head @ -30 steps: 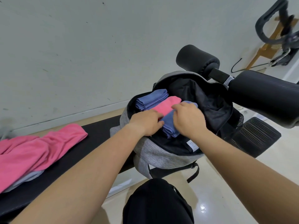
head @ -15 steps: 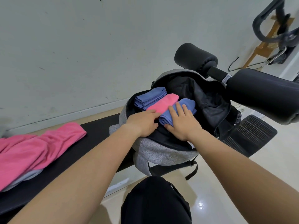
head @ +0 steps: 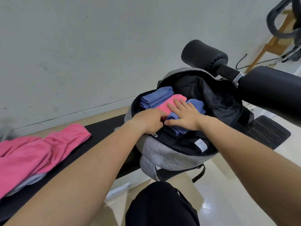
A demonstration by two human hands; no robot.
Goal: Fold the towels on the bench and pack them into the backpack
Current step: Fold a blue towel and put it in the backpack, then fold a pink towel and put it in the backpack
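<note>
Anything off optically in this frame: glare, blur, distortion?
Head view: wide-angle bowing bends the baseboard; a small glare patch sits on the glossy floor; the loose pink towel looks soft near the left edge; the backpack is evenly lit and sharp.

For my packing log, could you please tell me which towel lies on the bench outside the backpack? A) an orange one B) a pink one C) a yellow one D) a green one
B: a crumpled pink towel lies on the black bench, beside the grey backpack.
</note>
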